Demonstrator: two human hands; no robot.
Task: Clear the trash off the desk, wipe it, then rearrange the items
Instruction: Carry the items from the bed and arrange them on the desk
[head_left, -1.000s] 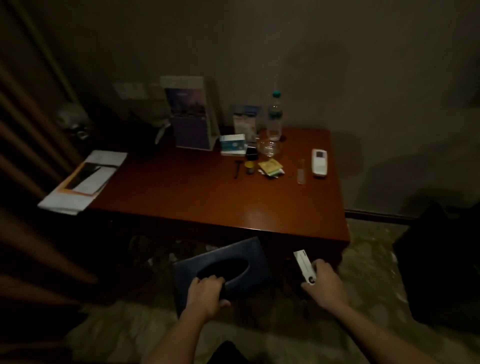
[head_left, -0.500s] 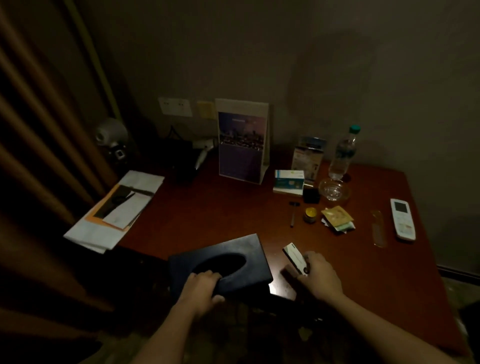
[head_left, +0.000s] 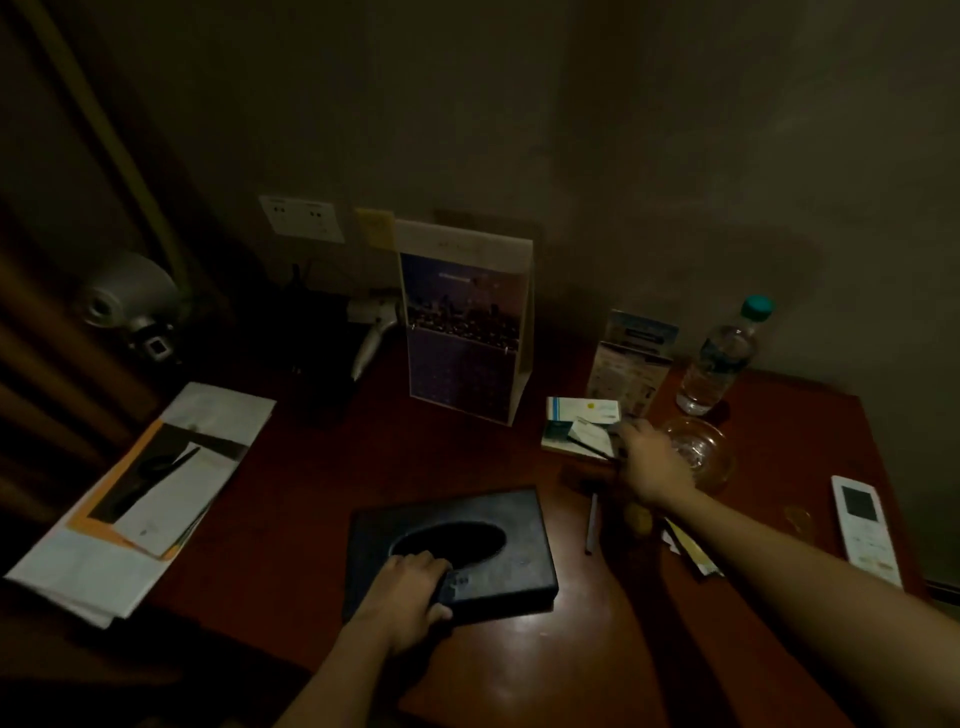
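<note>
My left hand (head_left: 410, 592) grips the dark tissue box (head_left: 524, 569) by its near edge, fingers hooked into the slot; the box lies flat at the desk (head_left: 322, 499) front. It looks stiff, hollow and light. My right hand (head_left: 652, 462) reaches the white packets (head_left: 582, 415); I cannot tell its grip

Two bare forearms, bare wrists, bare left hand (head_left: 402, 592), bare right hand (head_left: 649, 462), all dimly lit

A hotel room is suggested by a wooden desk (head_left: 291, 493) on which a standing brochure (head_left: 465, 332), hair dryer (head_left: 371, 338), water bottle (head_left: 719, 358), glass ashtray (head_left: 701, 447) and air-conditioner remote (head_left: 862, 525) are laid out.
</note>
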